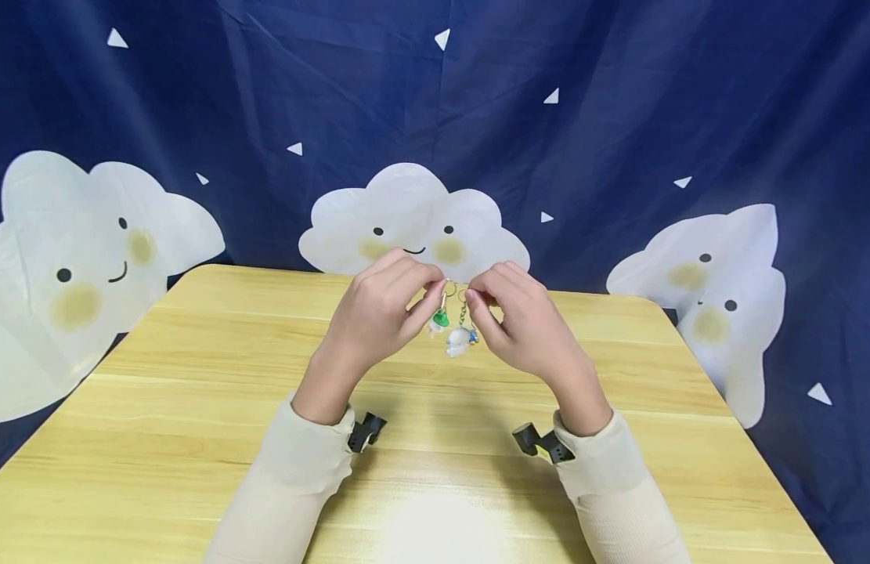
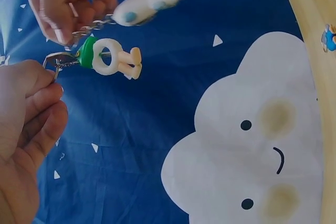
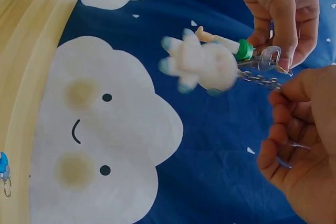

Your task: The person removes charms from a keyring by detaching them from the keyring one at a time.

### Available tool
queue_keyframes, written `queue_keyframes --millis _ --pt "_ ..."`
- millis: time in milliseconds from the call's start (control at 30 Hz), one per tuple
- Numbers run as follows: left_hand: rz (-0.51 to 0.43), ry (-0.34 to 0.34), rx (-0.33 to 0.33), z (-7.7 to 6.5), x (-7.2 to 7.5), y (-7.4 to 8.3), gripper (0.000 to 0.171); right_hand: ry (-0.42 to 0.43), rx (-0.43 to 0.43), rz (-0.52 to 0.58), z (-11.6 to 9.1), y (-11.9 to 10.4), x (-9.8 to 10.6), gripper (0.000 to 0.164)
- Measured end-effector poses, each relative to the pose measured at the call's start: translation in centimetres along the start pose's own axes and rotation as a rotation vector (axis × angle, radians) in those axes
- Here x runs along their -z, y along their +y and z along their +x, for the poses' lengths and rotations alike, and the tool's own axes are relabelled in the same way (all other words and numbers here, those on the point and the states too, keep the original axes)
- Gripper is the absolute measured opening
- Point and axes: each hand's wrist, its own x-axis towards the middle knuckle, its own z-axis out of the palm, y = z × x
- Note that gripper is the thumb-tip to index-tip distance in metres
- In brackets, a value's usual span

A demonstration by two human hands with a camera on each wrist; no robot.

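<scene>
My left hand pinches the metal ring of a keychain between thumb and forefinger. From it hangs a small figure with a green top, a white ring-shaped middle and peach legs. Opposite, my right hand pinches the end of a second keychain's metal chain. A white plush-like figure with pale blue tips dangles there, blurred in the left wrist view. Both hands are raised close together, fingertips nearly meeting, and the two figures hang side by side. In the right wrist view the white figure partly covers the green-topped one.
A small blue keychain with a metal ring lies on the wooden table, beyond the hands. Behind the table hangs a dark blue curtain with smiling white clouds. Black cameras are strapped at both cuffs.
</scene>
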Motion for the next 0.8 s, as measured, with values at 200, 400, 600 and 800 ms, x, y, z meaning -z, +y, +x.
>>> queue_keyframes --millis 200,400,600,800 --pt "-0.001 0.001 0.004 0.0 0.2 0.0 0.007 -0.194 -0.124 0.017 -0.2 0.6 -0.6 0.012" --pt "0.002 0.007 0.005 -0.2 0.3 -0.1 0.007 -0.301 -0.167 0.044 -0.8 2.3 -2.6 0.014" --pt "-0.002 0.013 0.010 -0.3 0.4 -0.2 0.006 -0.374 -0.213 0.068 -1.4 4.1 -4.5 0.014" --pt "-0.007 0.006 0.014 -0.1 0.3 -0.2 0.006 -0.462 -0.312 0.085 -2.3 5.6 -5.8 0.015"
